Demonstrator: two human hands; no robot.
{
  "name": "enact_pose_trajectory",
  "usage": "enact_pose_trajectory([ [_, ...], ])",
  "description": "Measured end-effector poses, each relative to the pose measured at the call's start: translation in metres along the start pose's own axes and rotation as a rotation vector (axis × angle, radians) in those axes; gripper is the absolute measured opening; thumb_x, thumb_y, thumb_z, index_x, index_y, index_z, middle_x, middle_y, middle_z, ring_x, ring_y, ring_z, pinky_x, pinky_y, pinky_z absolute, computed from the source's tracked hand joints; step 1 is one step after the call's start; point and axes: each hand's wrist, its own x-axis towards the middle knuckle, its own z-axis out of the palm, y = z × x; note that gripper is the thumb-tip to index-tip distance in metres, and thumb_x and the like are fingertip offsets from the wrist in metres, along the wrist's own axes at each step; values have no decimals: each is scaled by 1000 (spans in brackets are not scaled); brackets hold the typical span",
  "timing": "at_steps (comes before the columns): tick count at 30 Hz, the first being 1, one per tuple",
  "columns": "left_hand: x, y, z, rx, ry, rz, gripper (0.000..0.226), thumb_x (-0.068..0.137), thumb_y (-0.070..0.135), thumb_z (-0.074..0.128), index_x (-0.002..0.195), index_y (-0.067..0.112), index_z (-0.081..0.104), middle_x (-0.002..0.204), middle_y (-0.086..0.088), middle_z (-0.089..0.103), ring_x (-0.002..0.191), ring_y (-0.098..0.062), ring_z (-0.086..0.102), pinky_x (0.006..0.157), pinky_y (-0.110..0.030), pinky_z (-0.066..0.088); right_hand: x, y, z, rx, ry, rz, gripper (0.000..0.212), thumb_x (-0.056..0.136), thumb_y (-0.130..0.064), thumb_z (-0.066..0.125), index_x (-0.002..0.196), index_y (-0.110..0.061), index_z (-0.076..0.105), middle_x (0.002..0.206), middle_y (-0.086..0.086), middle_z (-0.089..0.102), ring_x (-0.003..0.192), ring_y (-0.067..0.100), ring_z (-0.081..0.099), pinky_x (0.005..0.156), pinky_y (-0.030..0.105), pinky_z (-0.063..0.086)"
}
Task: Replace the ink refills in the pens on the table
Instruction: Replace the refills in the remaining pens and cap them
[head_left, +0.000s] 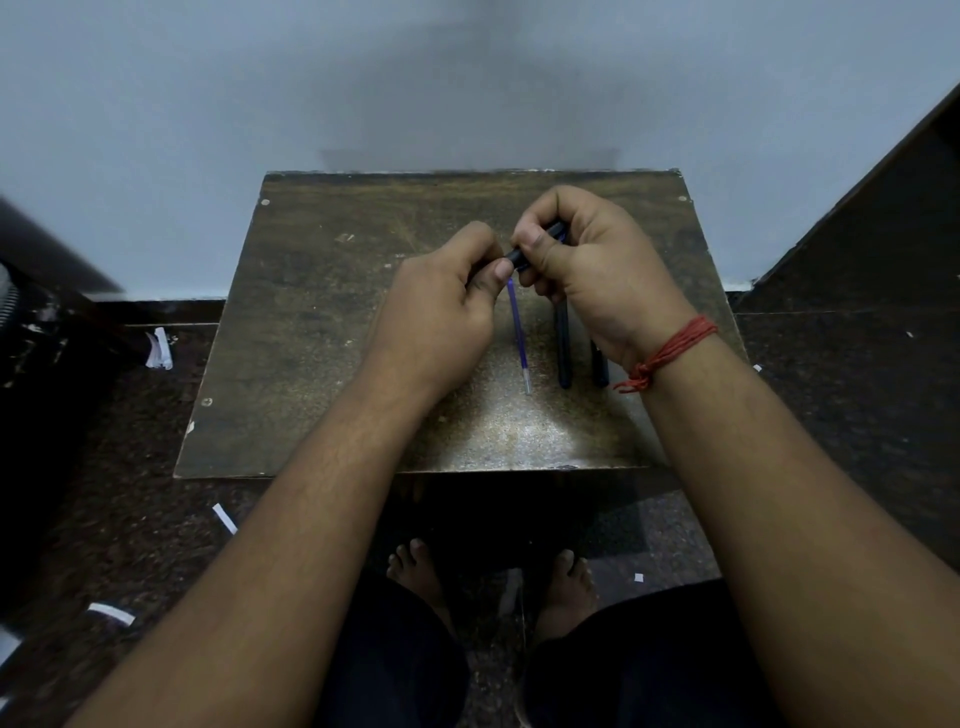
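Observation:
Above the middle of a small brown table (311, 338), both hands hold one dark pen (540, 241). My right hand (587, 265) grips its upper body with curled fingers. My left hand (441, 301) pinches the pen's lower end between thumb and fingers. A blue ink refill (519, 338) lies on the table below the hands, its clear tip toward me. Two more dark pens (563, 348) (599, 366) lie side by side to the refill's right, partly hidden under my right wrist.
The table stands against a pale wall. Dark speckled floor surrounds it, with white paper scraps (158, 348) at the left. Dark furniture rises at the right edge (883, 208). My bare feet (421, 571) are under the table's near edge.

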Motion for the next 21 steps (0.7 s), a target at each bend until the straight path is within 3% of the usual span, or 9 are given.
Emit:
enact_pose_trajectory([
  [9, -1, -1, -5, -37, -70, -33, 11, 100, 23, 52, 93, 20, 59, 62, 4, 46, 56, -7, 39, 49, -25, 28, 2, -1, -10, -28, -24, -48, 19, 97, -7, 57, 82, -18, 57, 69, -1, 60, 58, 4, 55, 53, 17, 43],
  [15, -2, -19, -7, -44, 32, -124, 11, 100, 23, 52, 95, 22, 61, 67, 7, 51, 58, -4, 42, 51, -18, 31, 2, 1, -56, 58, 296, -69, 15, 97, -14, 56, 83, -20, 59, 73, -6, 66, 60, 8, 57, 50, 21, 42],
  [18, -1, -19, 3, -30, 81, -136, 11, 101, 24, 50, 96, 21, 60, 73, 2, 58, 61, -3, 46, 50, -14, 29, 5, 13, -51, -116, 338, -49, 14, 97, -17, 59, 85, -24, 57, 78, -2, 67, 67, 7, 65, 58, 20, 49],
  [21, -1, -24, 4, -27, 120, -179, 15, 102, 24, 47, 99, 16, 59, 72, 5, 55, 61, -3, 44, 51, -18, 30, 8, 17, -43, -381, 335, -14, 12, 87, -33, 66, 85, -31, 54, 80, -7, 66, 81, 11, 67, 74, 33, 55],
])
